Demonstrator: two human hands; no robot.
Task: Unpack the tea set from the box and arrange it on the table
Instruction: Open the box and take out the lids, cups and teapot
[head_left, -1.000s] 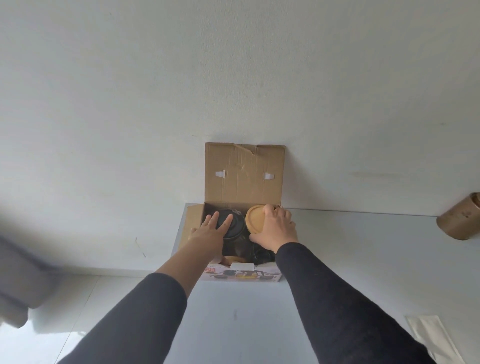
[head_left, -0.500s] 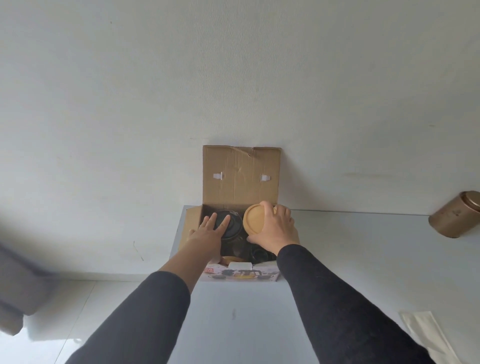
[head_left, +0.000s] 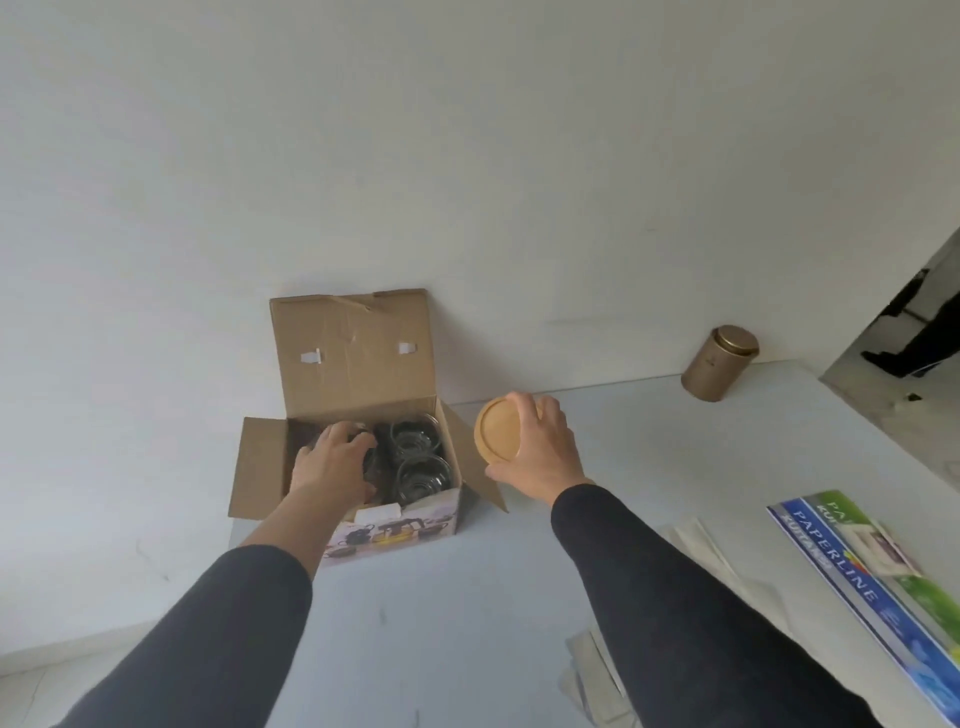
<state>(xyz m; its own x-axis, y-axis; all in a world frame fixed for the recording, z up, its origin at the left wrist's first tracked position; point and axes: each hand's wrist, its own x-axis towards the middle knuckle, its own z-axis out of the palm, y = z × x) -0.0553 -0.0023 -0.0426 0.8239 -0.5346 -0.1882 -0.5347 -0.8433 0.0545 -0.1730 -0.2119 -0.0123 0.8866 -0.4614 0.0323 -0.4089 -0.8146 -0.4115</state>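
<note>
An open cardboard box (head_left: 353, 343) stands at the table's far left, its lid flap upright against the wall. Inside it sit several glass cups (head_left: 418, 457). My left hand (head_left: 330, 462) reaches down into the box's left half, fingers curled over a dark glass item that the hand mostly hides. My right hand (head_left: 540, 449) holds a round wooden coaster (head_left: 498, 431) on edge, just right of the box and above the table.
A gold tin canister (head_left: 719, 362) stands at the back right by the wall. A packet printed PAPERLINE (head_left: 872, 587) lies at the right edge, with folded white paper (head_left: 717, 561) beside it. The grey table (head_left: 467, 623) ends just left of the box.
My right hand has lifted the wooden coaster out of the box and carried it to the right. My left hand has gone deeper into the box. The view has turned right.
</note>
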